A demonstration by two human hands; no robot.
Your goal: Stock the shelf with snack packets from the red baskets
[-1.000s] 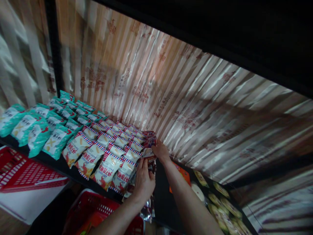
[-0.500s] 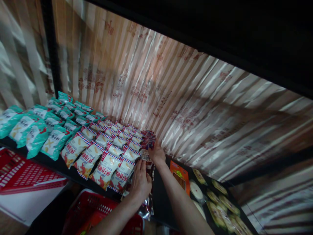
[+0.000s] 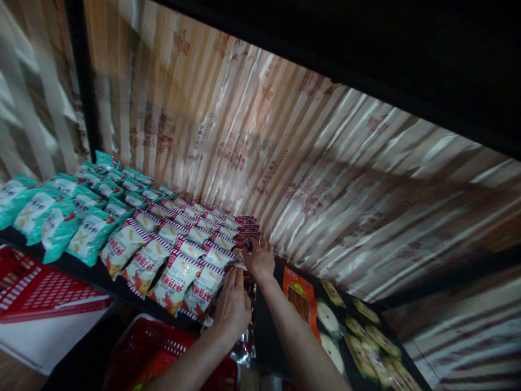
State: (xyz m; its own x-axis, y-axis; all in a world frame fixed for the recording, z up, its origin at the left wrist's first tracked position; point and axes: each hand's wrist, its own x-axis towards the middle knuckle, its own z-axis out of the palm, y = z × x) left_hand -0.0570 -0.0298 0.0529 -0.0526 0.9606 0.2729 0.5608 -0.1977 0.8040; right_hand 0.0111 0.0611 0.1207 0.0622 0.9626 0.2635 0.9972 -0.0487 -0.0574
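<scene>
My left hand (image 3: pixel 234 304) lies with its fingers stretched out along the near end of a row of shiny dark packets, close beside the white bags. Further back, my right hand (image 3: pixel 260 262) rests at the same row with its fingers apart, touching the dark red packets (image 3: pixel 247 228). Shiny wrapping (image 3: pixel 243 347) shows below my left wrist. Left of both hands stand several rows of white snack bags (image 3: pixel 175 279) with red and blue striped tops. My hands hide much of the dark row.
Teal snack bags (image 3: pixel 91 233) fill the shelf's left end. To the right lie an orange packet (image 3: pixel 300 298), round white packs (image 3: pixel 328 317) and yellowish packs (image 3: pixel 364 353). Red baskets (image 3: pixel 52 296) stand below the front edge. A dark upper shelf (image 3: pixel 366 60) hangs overhead; striped sheeting (image 3: pixel 244 136) backs everything.
My right hand has shifted slightly and its fingers have spread at the dark red packets. My left hand has barely moved. The bags stay in place.
</scene>
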